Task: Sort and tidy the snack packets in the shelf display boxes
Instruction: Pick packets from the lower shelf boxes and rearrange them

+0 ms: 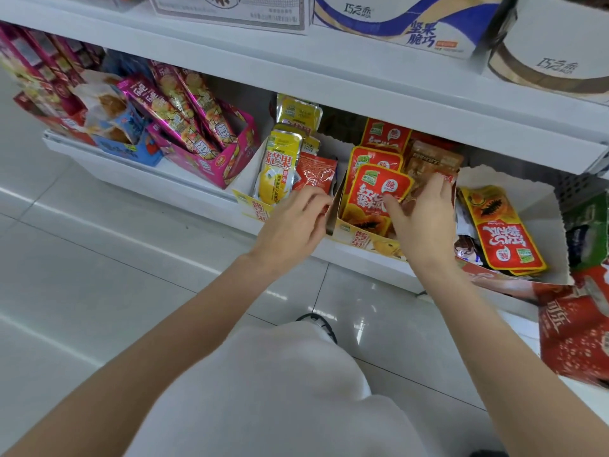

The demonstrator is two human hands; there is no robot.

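hands at two adjacent display boxes, lower shelf.
left hand [293,222] pinches the upright red packet [314,174] in the yellow-packet box [245,201]; right hand [425,212], nearer the papaya packets [379,192], grips a brown packet [425,169].

At the top of the frame, the blue and white box [405,24] says 巧之恋 and 坚果脆巧. The white round box [553,57] at the upper right says 巧之恋 too. In the middle, the yellow packet [278,169] says 芒果. The red packet [377,192] beside my right hand [425,216] has 脆 in a white bubble. The upside-down red packet [504,232] on the right shows 脆 too.
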